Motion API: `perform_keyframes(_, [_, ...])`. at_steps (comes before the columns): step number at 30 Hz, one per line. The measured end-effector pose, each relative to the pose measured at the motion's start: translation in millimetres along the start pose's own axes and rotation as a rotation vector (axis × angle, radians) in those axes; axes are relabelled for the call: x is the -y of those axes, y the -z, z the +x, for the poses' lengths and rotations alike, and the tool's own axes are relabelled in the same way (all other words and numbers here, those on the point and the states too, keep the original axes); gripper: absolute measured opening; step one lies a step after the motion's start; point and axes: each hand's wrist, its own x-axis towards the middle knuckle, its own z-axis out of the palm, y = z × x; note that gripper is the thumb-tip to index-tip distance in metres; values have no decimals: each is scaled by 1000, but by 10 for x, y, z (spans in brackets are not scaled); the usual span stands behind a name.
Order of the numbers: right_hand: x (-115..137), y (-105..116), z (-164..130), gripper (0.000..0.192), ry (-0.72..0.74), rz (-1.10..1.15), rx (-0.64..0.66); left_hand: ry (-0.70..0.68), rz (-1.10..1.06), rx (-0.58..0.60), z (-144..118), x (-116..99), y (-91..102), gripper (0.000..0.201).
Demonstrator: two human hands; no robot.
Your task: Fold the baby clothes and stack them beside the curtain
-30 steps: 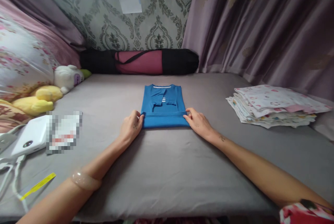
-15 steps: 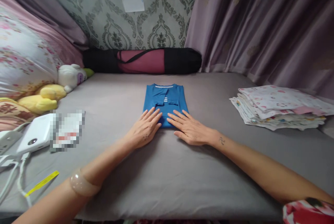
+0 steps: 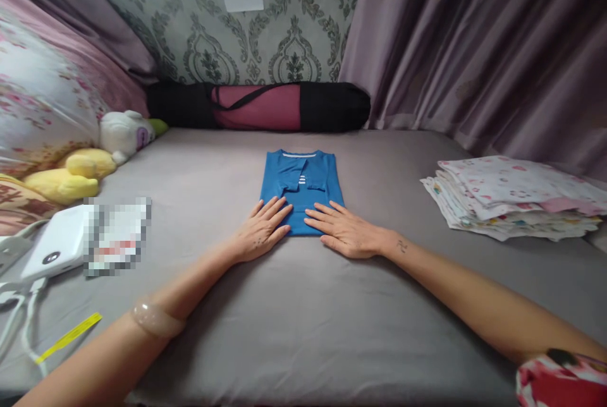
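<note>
1. The left hand lies flat, palm down, fingers spread and straight, its grip pinching nothing; the fingertips rest on the near left part of the folded blue shirt, the heel of the hand on the grey bed sheet
2. The right hand mirrors it: flat, fingers spread, holding nothing, fingertips pressing the near right part of the shirt, the palm off its near edge on the sheet
3. The shirt lies straight ahead of both hands, in the middle of the bed, well in from every edge. Its long axis runs away from the person, collar end toward the far edge, folded end under the fingers. Both hands are equally near; neither has the advantage
4. Along the far edge, against the wall, lies a rolled mat in a black bag, crosswise to the shirt and apart from it
5. Near the right edge sits a stack of folded patterned cloths, well apart from the right hand
6. At the left edge are soft toys, a white device with cables, and a yellow strip near the near left corner
7. Hard to make out: the shirt's near edge is covered by the fingers, so how the fold sits there is hidden; a patch beside the white device is blurred out; the near edge of the bed is cut off by the frame
</note>
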Motion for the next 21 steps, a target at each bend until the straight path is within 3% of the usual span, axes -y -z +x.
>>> perform_keyframes(3, [27, 81, 20, 55, -12, 20, 16, 38, -109, -78, -10, 40, 7, 59])
perform_keyframes(7, [96, 159, 172, 53, 26, -14, -19, 195, -274, -264, -24, 100, 11, 56])
perform_keyframes(12, [146, 67, 409, 57, 111, -26, 7, 326, -480, -401, -45, 112, 66, 54])
perform_keyframes(16, [119, 3, 445, 57, 118, -12, 5, 395, -599, -458, -54, 99, 102, 55])
perform_keyframes(21, [178, 73, 444, 53, 72, 32, -14, 449, -628, -481, -42, 120, 99, 57])
